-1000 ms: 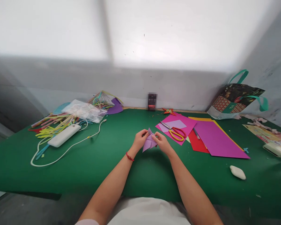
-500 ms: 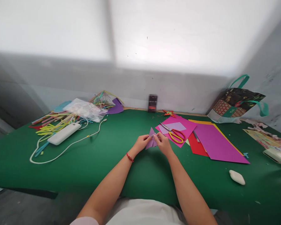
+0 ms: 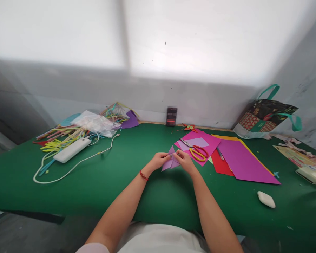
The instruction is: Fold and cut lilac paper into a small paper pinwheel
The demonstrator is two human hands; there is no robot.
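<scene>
I have one view only, from the camera on the person's head: it looks forward and down across the green tabletop (image 3: 100,182) toward the far wall (image 3: 68,88), with both forearms close below.

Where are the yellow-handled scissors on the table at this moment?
In the head view, the scissors lie right of centre on a pink paper sheet, just beyond the right hand and left of the large purple sheet.
</scene>
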